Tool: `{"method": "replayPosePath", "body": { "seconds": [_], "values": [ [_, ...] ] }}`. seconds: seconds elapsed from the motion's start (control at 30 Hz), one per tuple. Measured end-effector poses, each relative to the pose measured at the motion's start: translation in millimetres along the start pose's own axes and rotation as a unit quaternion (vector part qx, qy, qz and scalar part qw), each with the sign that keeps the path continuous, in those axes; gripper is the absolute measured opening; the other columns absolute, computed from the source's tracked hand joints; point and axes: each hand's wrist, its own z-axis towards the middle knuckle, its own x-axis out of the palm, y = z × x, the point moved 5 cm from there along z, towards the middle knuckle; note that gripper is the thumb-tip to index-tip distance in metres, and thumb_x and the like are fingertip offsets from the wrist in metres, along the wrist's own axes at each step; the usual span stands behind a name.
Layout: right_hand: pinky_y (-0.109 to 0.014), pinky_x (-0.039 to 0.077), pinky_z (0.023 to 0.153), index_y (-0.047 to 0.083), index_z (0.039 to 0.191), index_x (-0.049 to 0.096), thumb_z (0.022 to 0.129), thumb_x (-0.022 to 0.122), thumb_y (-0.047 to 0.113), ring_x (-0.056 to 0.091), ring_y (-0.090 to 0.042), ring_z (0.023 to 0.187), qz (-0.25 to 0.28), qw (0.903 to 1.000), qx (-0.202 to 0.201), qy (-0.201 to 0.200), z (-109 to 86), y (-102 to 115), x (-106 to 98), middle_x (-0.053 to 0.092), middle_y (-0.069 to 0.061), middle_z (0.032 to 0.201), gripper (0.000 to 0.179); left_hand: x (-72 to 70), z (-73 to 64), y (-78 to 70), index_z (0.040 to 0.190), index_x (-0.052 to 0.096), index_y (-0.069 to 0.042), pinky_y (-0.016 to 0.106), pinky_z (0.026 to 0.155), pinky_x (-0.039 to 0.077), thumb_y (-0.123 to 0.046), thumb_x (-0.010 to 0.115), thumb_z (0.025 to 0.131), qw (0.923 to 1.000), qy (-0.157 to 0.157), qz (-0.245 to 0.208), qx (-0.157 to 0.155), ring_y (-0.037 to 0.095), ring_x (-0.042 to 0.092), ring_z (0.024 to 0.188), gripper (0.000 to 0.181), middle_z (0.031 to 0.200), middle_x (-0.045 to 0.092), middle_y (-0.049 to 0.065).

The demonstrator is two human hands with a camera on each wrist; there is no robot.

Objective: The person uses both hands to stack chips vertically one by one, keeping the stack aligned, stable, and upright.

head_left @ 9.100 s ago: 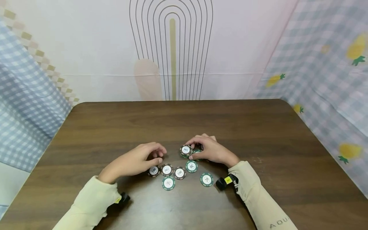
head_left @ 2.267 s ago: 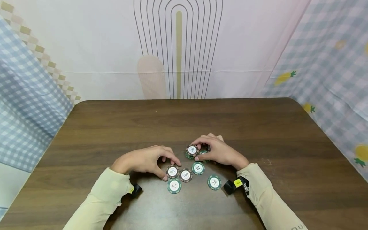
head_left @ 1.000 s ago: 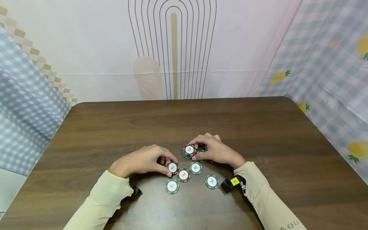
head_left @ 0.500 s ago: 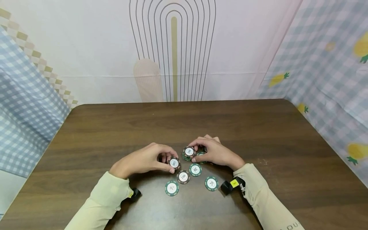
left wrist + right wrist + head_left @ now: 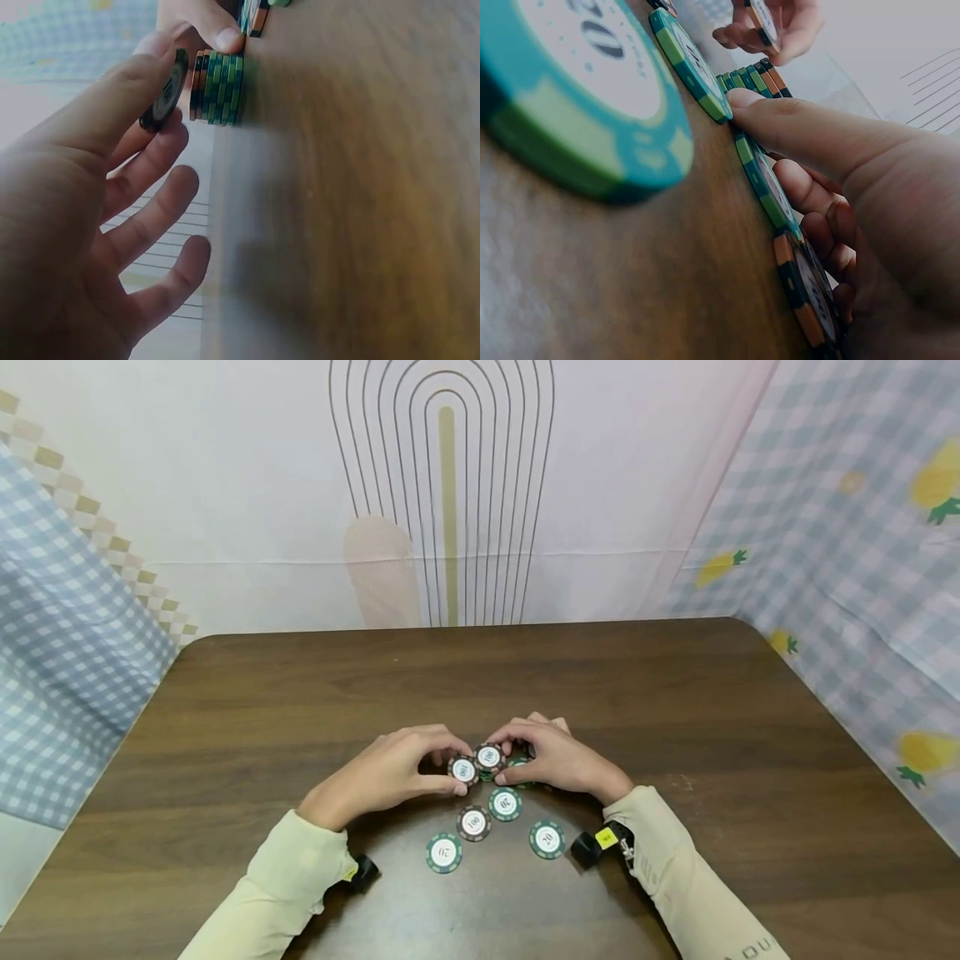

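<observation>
My left hand [image 5: 393, 774] pinches a black poker chip [image 5: 463, 770] marked 100 between thumb and fingertips. In the left wrist view that chip [image 5: 166, 94] is tilted on edge, off the table, a small gap from the stack. The stack of poker chips [image 5: 489, 757] has green chips [image 5: 225, 88] below and black-and-orange ones on top. My right hand [image 5: 562, 758] holds the stack from the right, thumb [image 5: 761, 112] at its near side and forefinger at its far side. Under the right palm lie a green chip [image 5: 765, 180] and a black-and-orange chip [image 5: 810, 292], partly hidden from above.
Nearer me on the brown wooden table [image 5: 300, 693] lie a black 100 chip [image 5: 474, 823] and green 20 chips: one [image 5: 506, 803] just below the stack, one [image 5: 444, 853] at front left, one [image 5: 547, 840] by the right wrist camera [image 5: 587, 850]. Patterned cloths hang behind.
Two black chips have left the row at the left since the first frame. My left hand has picked one up and carried it up and right beside the stack. My right hand stays at the stack.
</observation>
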Motion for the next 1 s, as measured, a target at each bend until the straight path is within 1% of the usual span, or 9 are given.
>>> {"method": "replayPosePath", "body": {
  "seconds": [0.2, 0.37, 0.63, 0.77, 0.9, 1.0],
  "values": [
    [-0.044, 0.023, 0.091, 0.03, 0.124, 0.074, 0.088, 0.087, 0.037, 0.046, -0.014, 0.095, -0.002, 1.0, -0.003, -0.001, -0.5, 0, -1, 0.062, 0.017, 0.097, 0.039, 0.2, 4.1, -3.0, 0.127, 0.073, -0.027, 0.033, 0.081, 0.051, -0.046, 0.079, 0.093, 0.9984, -0.046, 0.032, 0.005, 0.006, 0.061, 0.095, 0.039, 0.11, 0.064, -0.017],
    [-0.044, 0.023, 0.09, 0.029, 0.124, 0.074, 0.088, 0.087, 0.037, 0.045, -0.014, 0.094, -0.003, 1.0, -0.002, -0.001, -1.4, -3, -1, 0.061, 0.017, 0.096, 0.038, 0.7, 9.0, -5.8, 0.128, 0.073, -0.026, 0.036, 0.083, 0.052, -0.048, 0.077, 0.095, 0.9962, -0.067, 0.054, 0.012, 0.008, 0.061, 0.101, 0.04, 0.117, 0.064, -0.013],
    [-0.044, 0.022, 0.091, 0.027, 0.124, 0.073, 0.088, 0.087, 0.035, 0.046, -0.014, 0.094, -0.003, 1.0, -0.004, 0.003, 2.5, -2, 2, 0.061, 0.016, 0.097, 0.039, -2.2, 15.4, -6.9, 0.126, 0.075, -0.021, 0.041, 0.087, 0.051, -0.043, 0.079, 0.094, 0.9926, -0.095, 0.075, 0.013, 0.014, 0.06, 0.105, 0.039, 0.114, 0.064, -0.008],
    [-0.045, 0.022, 0.092, 0.027, 0.121, 0.072, 0.088, 0.087, 0.036, 0.046, -0.014, 0.094, -0.004, 1.0, -0.004, 0.004, 2.6, -1, 2, 0.061, 0.016, 0.096, 0.037, -0.4, 21.1, -10.4, 0.126, 0.075, -0.021, 0.043, 0.087, 0.052, -0.044, 0.078, 0.095, 0.9918, -0.093, 0.086, 0.014, 0.015, 0.061, 0.104, 0.039, 0.113, 0.064, -0.008],
    [-0.044, 0.022, 0.091, 0.027, 0.12, 0.071, 0.089, 0.086, 0.038, 0.045, -0.014, 0.094, -0.008, 0.9999, -0.005, 0.006, 2.2, -1, 2, 0.06, 0.015, 0.096, 0.036, 2.3, 23.9, -14.3, 0.126, 0.075, -0.021, 0.042, 0.086, 0.051, -0.043, 0.078, 0.095, 0.992, -0.081, 0.096, 0.009, 0.016, 0.061, 0.102, 0.038, 0.114, 0.064, -0.006],
    [-0.044, 0.022, 0.091, 0.028, 0.117, 0.071, 0.088, 0.087, 0.037, 0.045, -0.015, 0.095, -0.006, 1.0, 0.001, 0.004, 1.6, -3, 1, 0.06, 0.015, 0.096, 0.034, 5.3, 25.1, -16.6, 0.127, 0.074, -0.021, 0.041, 0.085, 0.051, -0.042, 0.079, 0.095, 0.9932, -0.07, 0.093, 0.007, 0.016, 0.06, 0.102, 0.039, 0.115, 0.064, -0.005]
  ]
}}
